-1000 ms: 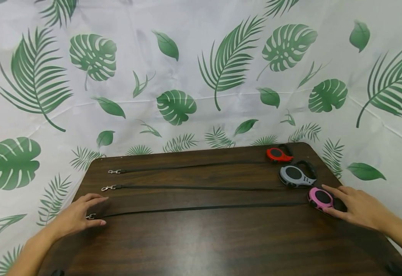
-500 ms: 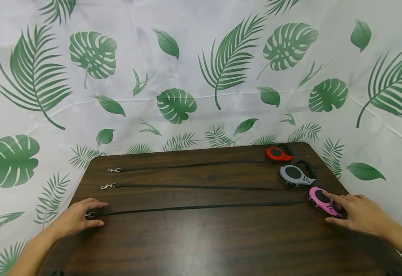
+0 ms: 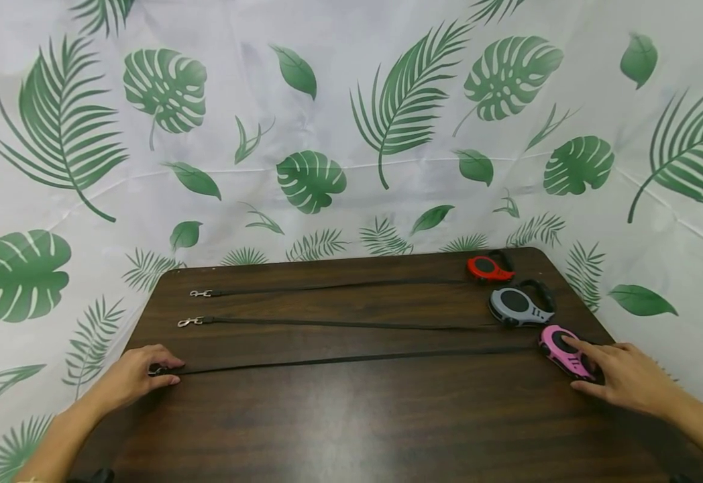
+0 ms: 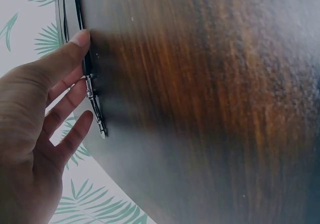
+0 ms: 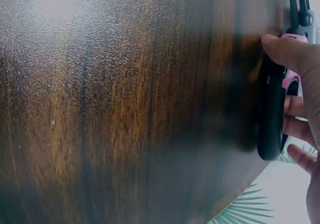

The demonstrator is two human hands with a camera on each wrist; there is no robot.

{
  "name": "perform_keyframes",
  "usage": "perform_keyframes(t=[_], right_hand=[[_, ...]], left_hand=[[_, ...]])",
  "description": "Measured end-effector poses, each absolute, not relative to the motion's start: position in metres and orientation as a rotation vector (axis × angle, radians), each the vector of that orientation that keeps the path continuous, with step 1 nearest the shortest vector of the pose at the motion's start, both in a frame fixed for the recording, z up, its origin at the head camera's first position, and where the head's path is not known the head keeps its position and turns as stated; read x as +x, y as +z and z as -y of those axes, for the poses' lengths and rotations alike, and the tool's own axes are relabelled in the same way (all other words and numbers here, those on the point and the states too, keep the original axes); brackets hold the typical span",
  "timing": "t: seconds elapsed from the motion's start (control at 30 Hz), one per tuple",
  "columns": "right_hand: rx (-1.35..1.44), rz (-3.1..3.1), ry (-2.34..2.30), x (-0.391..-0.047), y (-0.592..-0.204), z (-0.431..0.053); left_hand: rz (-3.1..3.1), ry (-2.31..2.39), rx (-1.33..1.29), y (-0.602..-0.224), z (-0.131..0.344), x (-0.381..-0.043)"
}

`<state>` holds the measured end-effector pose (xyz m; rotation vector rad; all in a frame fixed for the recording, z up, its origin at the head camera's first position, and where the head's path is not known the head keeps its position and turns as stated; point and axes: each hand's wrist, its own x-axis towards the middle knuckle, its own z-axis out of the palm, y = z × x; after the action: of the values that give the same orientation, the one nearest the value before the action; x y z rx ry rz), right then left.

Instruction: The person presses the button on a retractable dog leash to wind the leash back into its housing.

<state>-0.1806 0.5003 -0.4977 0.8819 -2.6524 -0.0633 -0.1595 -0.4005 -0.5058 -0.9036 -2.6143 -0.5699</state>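
Observation:
A pink and black retractable dog leash lies at the table's right side. My right hand grips it near the handle, index finger on the casing top and thumb along the near side. In the right wrist view the thumb presses the black side, with other fingers behind the handle. The leash's black strap stretches left to a metal clip. Around that end my left hand has thumb and fingers astride the strap; a small gap shows between their tips.
Farther back lie a grey retractable leash and a red one. Their straps run left, roughly parallel, to metal clips. A dark wooden table stands against a white leaf-print cloth.
The right hand has turned the pink leash's handle end toward me, showing more of its casing. The left thumb and fingers have drawn closer together about the clip end. The view has tilted slightly down.

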Motion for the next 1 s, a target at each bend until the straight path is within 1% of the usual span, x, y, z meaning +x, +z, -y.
perform_keyframes(t=[0.67, 0.9, 1.0], right_hand=[[0.907, 2.657, 0.021, -0.1779, -0.4998, -0.5043], [0.888, 2.664, 0.069, -0.178, -0.4949, -0.5059], [0.887, 2.702, 0.114, -0.1773, -0.4925, -0.5062]], left_hand=[[2.62, -0.609, -0.874, -0.511, 0.4018, -0.1587], [2.553, -0.637, -0.949, -0.5143, 0.4023, -0.1612], [2.593, -0.651, -0.922, -0.5131, 0.4022, -0.1609]])
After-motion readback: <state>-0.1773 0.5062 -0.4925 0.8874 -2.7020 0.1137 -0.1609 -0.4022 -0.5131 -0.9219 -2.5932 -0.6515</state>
